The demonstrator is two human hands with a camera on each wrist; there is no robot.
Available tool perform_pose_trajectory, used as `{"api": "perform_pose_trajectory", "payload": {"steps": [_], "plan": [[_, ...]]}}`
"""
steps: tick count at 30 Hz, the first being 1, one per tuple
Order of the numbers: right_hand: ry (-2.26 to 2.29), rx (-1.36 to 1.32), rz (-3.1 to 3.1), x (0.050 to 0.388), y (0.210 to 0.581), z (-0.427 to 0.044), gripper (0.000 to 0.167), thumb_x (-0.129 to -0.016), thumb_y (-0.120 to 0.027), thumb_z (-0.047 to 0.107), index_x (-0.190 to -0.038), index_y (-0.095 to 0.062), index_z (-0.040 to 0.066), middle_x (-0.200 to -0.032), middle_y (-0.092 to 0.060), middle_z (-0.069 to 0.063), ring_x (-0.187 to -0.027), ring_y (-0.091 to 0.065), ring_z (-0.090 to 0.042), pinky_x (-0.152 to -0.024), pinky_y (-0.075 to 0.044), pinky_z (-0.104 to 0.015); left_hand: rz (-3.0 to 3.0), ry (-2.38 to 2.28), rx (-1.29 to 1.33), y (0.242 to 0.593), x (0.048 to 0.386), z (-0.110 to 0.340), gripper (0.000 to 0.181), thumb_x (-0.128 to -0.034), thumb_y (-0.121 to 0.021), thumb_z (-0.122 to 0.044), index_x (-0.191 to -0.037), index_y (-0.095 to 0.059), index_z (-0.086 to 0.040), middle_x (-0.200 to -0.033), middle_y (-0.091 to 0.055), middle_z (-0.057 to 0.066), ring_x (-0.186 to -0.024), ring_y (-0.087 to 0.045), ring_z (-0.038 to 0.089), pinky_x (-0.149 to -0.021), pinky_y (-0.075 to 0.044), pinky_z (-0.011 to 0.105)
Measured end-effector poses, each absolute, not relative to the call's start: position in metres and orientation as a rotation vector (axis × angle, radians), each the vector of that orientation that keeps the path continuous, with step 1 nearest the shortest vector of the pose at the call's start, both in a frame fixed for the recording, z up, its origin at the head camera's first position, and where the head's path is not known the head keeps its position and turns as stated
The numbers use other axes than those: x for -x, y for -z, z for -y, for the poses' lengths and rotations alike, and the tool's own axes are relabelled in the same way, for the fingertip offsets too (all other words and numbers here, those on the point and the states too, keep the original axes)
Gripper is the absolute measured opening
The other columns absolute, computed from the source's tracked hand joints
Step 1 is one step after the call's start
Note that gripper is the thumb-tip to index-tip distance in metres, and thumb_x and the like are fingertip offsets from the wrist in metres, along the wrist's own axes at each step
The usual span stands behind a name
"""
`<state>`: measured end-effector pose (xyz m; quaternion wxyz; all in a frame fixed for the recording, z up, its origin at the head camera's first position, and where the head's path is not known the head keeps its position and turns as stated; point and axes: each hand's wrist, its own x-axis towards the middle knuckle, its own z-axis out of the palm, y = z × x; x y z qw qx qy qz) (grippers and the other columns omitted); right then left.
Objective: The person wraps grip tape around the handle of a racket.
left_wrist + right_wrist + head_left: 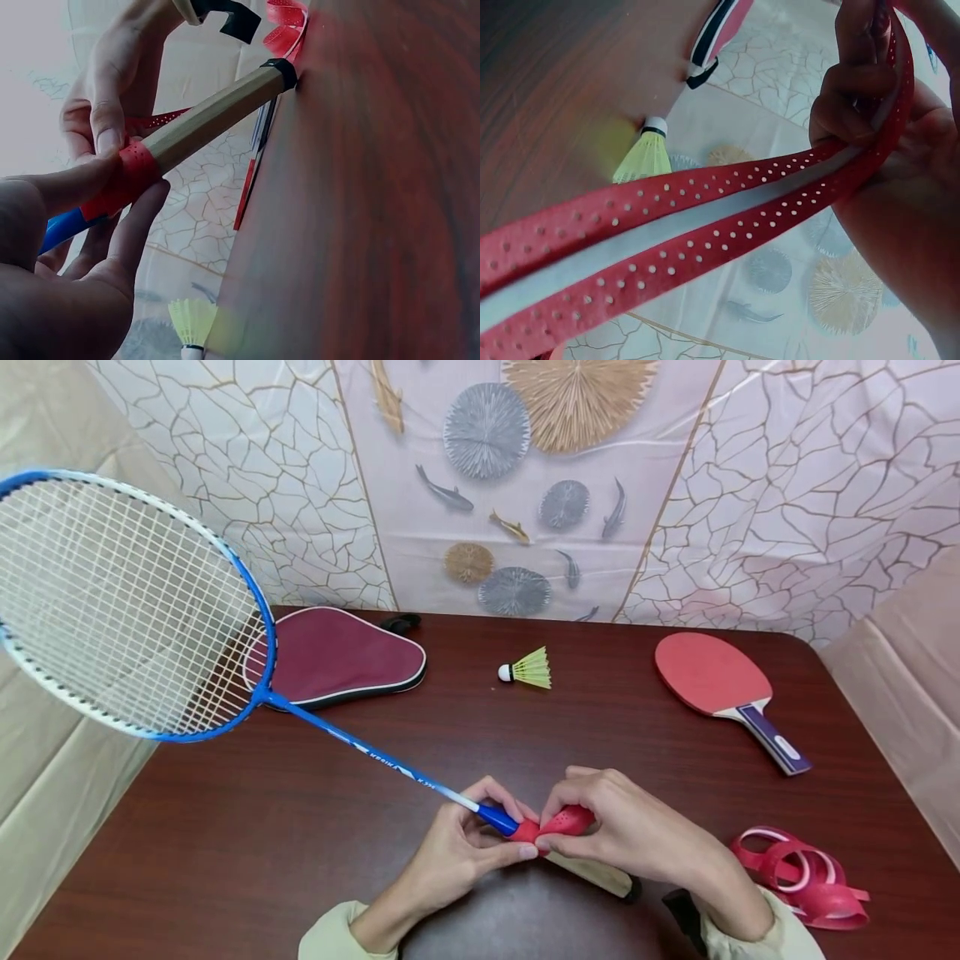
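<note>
A blue and white badminton racket [360, 745] slants up to the left, its strung head raised. My left hand [448, 853] grips it where the blue cone meets the handle. Red perforated grip tape [136, 166] goes around the upper end of the bare wooden handle [219, 114], which has a black end cap. With thumb and fingers, my right hand [637, 827] pinches the tape beside the left fingertips. In the right wrist view, a length of the tape [727, 241] with a pale middle strip runs from that hand.
More red tape [813, 881] lies in loose loops at the table's right. A red table tennis bat [712, 672] lies behind it. A yellow shuttlecock [528, 670] is at the back middle, and a maroon racket case [345, 656] at the back left. A patterned cloth [525, 527] hangs behind.
</note>
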<state>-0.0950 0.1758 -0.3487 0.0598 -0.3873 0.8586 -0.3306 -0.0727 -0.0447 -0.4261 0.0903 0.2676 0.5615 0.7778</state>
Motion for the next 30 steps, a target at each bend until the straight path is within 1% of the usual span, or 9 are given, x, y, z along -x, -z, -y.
{"api": "perform_pose_trajectory", "payload": {"steps": [3, 7, 10, 13, 15, 19, 23, 26, 30], "plan": [[0.998, 1.167, -2.576, 0.0965, 0.3479, -0.1772, 0.009, -0.085, -0.077, 0.035, -0.089, -0.069, 0.033, -0.078, -0.057, 0.022, -0.069, -0.049, -0.003, -0.055, -0.041, -0.018, -1.678, -2.324, -0.782, 0.4266, 0.0724, 0.044, 0.029, -0.0818, -0.073, 0.011, -0.102, -0.054, 0.002, -0.108, -0.066, 0.021, -0.092, -0.067, 0.031, -0.078, -0.057, 0.036], [1.025, 1.169, -2.542, 0.0988, 0.347, -0.1806, 0.007, -0.088, -0.076, 0.028, -0.092, -0.071, 0.031, -0.082, -0.061, 0.022, -0.073, -0.051, -0.003, -0.057, -0.046, -0.022, -1.743, -2.322, -0.791, 0.4259, 0.073, 0.0438, 0.028, -0.0815, -0.074, 0.009, -0.1, -0.055, 0.0, -0.109, -0.062, 0.025, -0.094, -0.065, 0.032, -0.078, -0.056, 0.031], [1.051, 1.21, -2.55, 0.0994, 0.3494, -0.1803, 0.008, -0.088, -0.077, 0.025, -0.092, -0.071, 0.03, -0.082, -0.062, 0.022, -0.074, -0.051, -0.003, -0.059, -0.047, -0.023, -1.767, -2.329, -0.797, 0.4247, 0.073, 0.0445, 0.027, -0.0815, -0.075, 0.008, -0.099, -0.056, -0.001, -0.109, -0.062, 0.026, -0.095, -0.065, 0.032, -0.078, -0.056, 0.032], [1.058, 1.208, -2.565, 0.0991, 0.3521, -0.1779, 0.01, -0.086, -0.078, 0.028, -0.091, -0.069, 0.031, -0.081, -0.06, 0.022, -0.074, -0.051, -0.003, -0.058, -0.045, -0.021, -1.755, -2.336, -0.783, 0.4243, 0.0722, 0.0457, 0.025, -0.0829, -0.074, 0.007, -0.1, -0.056, 0.0, -0.107, -0.066, 0.022, -0.095, -0.066, 0.033, -0.079, -0.057, 0.035], [1.048, 1.172, -2.577, 0.0987, 0.3535, -0.1765, 0.012, -0.085, -0.079, 0.03, -0.09, -0.068, 0.032, -0.081, -0.059, 0.021, -0.073, -0.051, -0.003, -0.058, -0.045, -0.021, -1.753, -2.332, -0.758, 0.4246, 0.0718, 0.0465, 0.025, -0.0838, -0.073, 0.006, -0.102, -0.056, 0.0, -0.108, -0.068, 0.019, -0.096, -0.066, 0.033, -0.08, -0.056, 0.035], [1.024, 1.108, -2.601, 0.0987, 0.3547, -0.1754, 0.014, -0.084, -0.08, 0.03, -0.089, -0.067, 0.032, -0.081, -0.057, 0.02, -0.072, -0.052, -0.003, -0.059, -0.044, -0.02, -1.672, -2.339, -0.693, 0.4252, 0.0718, 0.0466, 0.03, -0.0835, -0.073, 0.008, -0.107, -0.054, 0.001, -0.111, -0.067, 0.02, -0.099, -0.065, 0.034, -0.082, -0.056, 0.034], [1.011, 1.133, -2.604, 0.0999, 0.355, -0.1766, 0.013, -0.084, -0.08, 0.031, -0.09, -0.068, 0.032, -0.081, -0.058, 0.021, -0.073, -0.052, -0.002, -0.059, -0.044, -0.02, -1.686, -2.333, -0.668, 0.4261, 0.0723, 0.0453, 0.029, -0.0834, -0.074, 0.006, -0.105, -0.055, 0.001, -0.113, -0.065, 0.021, -0.101, -0.064, 0.036, -0.085, -0.054, 0.034], [1.011, 1.153, -2.592, 0.101, 0.3542, -0.1789, 0.012, -0.085, -0.079, 0.031, -0.09, -0.069, 0.031, -0.082, -0.059, 0.021, -0.073, -0.052, -0.003, -0.058, -0.044, -0.019, -1.758, -2.291, -0.635, 0.4256, 0.0721, 0.0454, 0.025, -0.0848, -0.075, 0.001, -0.103, -0.057, -0.002, -0.115, -0.061, 0.02, -0.102, -0.062, 0.033, -0.084, -0.054, 0.032], [1.031, 1.175, -2.578, 0.1024, 0.3538, -0.1817, 0.011, -0.086, -0.078, 0.023, -0.092, -0.071, 0.03, -0.083, -0.062, 0.022, -0.074, -0.052, -0.003, -0.059, -0.047, -0.021, -1.752, -2.244, -0.576, 0.423, 0.0713, 0.0472, 0.027, -0.0847, -0.076, -0.003, -0.103, -0.057, -0.006, -0.115, -0.058, 0.02, -0.098, -0.061, 0.029, -0.081, -0.055, 0.031]]}}
